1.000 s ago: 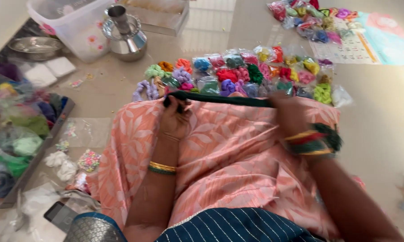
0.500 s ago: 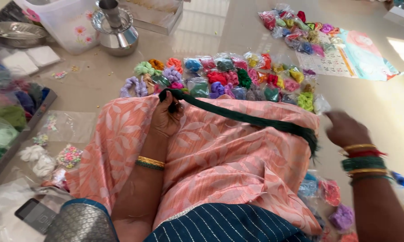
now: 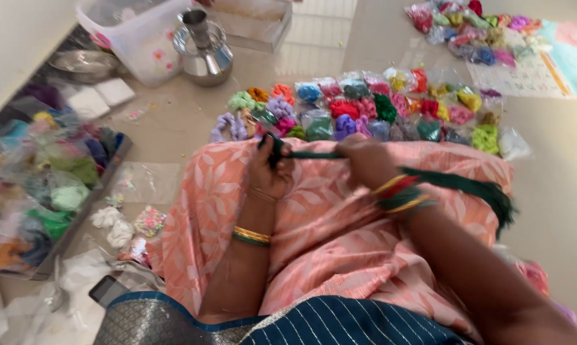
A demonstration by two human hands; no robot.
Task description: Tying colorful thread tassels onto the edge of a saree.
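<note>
left hand (image 3: 272, 169), right hand (image 3: 364, 160): fingers clenched on green cord (image 3: 458, 184) | bagged scrunchies (image 3: 365, 108) beyond

The pale tiled floor (image 3: 557, 191) carries a spread of small bags (image 3: 365, 112) of coloured thread bundles, packed close in rows. A second heap (image 3: 474, 29) lies farther off beside a printed sheet (image 3: 544, 64). At the left stand a steel pot (image 3: 202, 51), a plastic tub (image 3: 135, 38), a steel bowl (image 3: 84, 62) and a tray (image 3: 39, 185) of bags; a phone (image 3: 106, 289) lies near.
</note>
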